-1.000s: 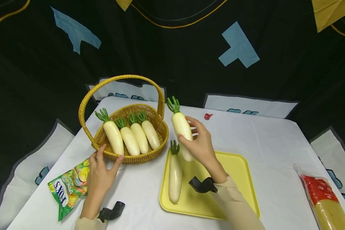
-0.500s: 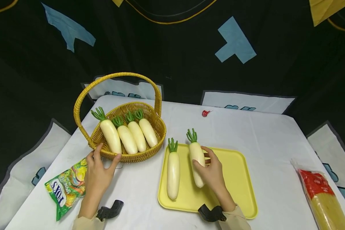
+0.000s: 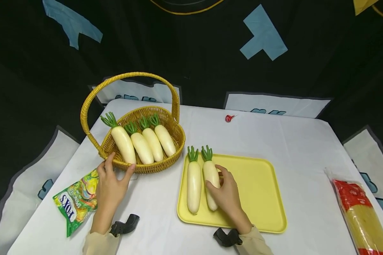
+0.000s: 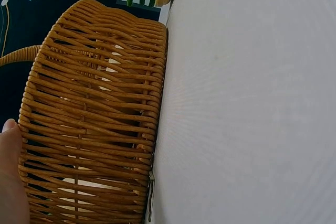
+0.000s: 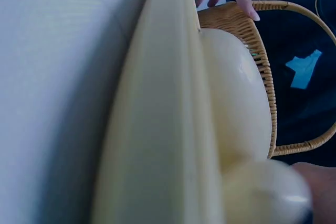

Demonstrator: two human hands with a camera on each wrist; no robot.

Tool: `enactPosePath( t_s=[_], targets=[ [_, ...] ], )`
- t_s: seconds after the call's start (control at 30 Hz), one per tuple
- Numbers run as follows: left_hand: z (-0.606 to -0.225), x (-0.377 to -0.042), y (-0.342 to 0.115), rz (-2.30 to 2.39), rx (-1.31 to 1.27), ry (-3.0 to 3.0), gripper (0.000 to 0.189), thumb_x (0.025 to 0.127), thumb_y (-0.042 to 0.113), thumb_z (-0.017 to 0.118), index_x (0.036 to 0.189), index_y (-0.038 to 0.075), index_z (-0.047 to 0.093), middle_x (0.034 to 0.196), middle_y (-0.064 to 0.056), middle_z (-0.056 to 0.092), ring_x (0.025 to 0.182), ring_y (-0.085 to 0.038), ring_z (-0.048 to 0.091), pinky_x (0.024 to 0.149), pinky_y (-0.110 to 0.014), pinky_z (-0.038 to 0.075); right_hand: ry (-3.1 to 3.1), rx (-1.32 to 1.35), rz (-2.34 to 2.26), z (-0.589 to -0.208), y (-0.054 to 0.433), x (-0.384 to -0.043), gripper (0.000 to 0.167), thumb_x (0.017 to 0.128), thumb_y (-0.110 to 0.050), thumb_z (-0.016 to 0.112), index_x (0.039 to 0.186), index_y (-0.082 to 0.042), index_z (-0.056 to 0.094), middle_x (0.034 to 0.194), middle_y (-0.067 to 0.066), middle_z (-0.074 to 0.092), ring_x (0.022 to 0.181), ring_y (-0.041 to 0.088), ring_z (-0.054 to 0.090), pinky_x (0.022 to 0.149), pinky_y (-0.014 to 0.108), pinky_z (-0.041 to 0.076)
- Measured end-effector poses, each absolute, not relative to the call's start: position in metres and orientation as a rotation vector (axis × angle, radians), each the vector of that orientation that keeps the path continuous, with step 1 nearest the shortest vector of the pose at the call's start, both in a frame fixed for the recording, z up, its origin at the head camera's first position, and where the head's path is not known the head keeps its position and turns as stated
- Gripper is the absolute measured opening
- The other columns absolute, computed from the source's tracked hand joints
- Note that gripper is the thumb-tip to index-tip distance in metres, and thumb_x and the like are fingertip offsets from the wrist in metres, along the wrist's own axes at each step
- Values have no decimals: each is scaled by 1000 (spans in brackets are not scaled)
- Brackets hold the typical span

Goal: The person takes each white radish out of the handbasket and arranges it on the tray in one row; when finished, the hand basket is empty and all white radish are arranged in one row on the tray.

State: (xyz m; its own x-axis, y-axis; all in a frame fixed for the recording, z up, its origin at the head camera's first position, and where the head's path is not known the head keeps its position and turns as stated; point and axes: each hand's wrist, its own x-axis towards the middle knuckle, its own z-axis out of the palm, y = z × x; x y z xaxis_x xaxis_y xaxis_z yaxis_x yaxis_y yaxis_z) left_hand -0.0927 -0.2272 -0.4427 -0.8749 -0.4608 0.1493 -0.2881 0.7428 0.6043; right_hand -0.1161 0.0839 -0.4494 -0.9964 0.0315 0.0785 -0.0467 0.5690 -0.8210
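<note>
My right hand (image 3: 225, 193) holds a white daikon radish (image 3: 211, 179) with green stalks, thumb on one side and fingers on the other. It lies low over the yellow tray (image 3: 255, 191), beside a second daikon (image 3: 194, 187) on the tray's left side. In the right wrist view, the held daikon's blurred end (image 5: 268, 192) shows close to the camera. My left hand (image 3: 111, 187) rests at the near rim of a wicker basket (image 3: 159, 166), fingers spread and thumb apart. Several daikons (image 3: 142, 147) lie in the basket, stalks toward the back.
A green Fox's candy bag (image 3: 78, 202) lies left of my left forearm. At the far right is a red and yellow packet (image 3: 357, 212). A small red lollipop (image 3: 228, 118) sits toward the back of the white table (image 3: 306, 170). The basket's tall handle (image 3: 131, 75) arches overhead.
My right hand has carried its daikon from near the basket down to the tray, then left beside the other one. My left hand has stayed at the basket rim.
</note>
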Motion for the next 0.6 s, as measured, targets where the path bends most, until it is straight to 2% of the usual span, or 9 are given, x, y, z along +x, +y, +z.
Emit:
enactPosePath(
  t_s=[0.13, 0.37, 0.6],
  targets=[
    [-442, -93, -228, -846, 594, -2663, 79, 82, 61, 50, 144, 28, 15, 138, -24, 24, 94, -49, 48, 57, -49, 39, -2745, 58, 1351, -448, 83, -114, 55, 76, -26, 69, 126, -14, 50, 101, 7, 59, 76, 13, 50, 67, 25, 40],
    [-441, -93, -229, -845, 610, -2672, 78, 82, 62, 48, 144, 28, 14, 139, -24, 22, 96, -50, 47, 60, -51, 38, -2771, 125, 1371, -446, 84, -113, 53, 81, -32, 66, 127, -12, 49, 102, 7, 60, 79, 13, 54, 71, 27, 44],
    [-442, -93, -228, -855, 601, -2667, 79, 82, 61, 49, 144, 28, 14, 139, -25, 23, 99, -50, 46, 62, -53, 38, -2763, 142, 1339, -435, 89, -122, 52, 85, -33, 62, 129, -10, 47, 116, 14, 52, 99, 27, 55, 80, 39, 45]
  ],
)
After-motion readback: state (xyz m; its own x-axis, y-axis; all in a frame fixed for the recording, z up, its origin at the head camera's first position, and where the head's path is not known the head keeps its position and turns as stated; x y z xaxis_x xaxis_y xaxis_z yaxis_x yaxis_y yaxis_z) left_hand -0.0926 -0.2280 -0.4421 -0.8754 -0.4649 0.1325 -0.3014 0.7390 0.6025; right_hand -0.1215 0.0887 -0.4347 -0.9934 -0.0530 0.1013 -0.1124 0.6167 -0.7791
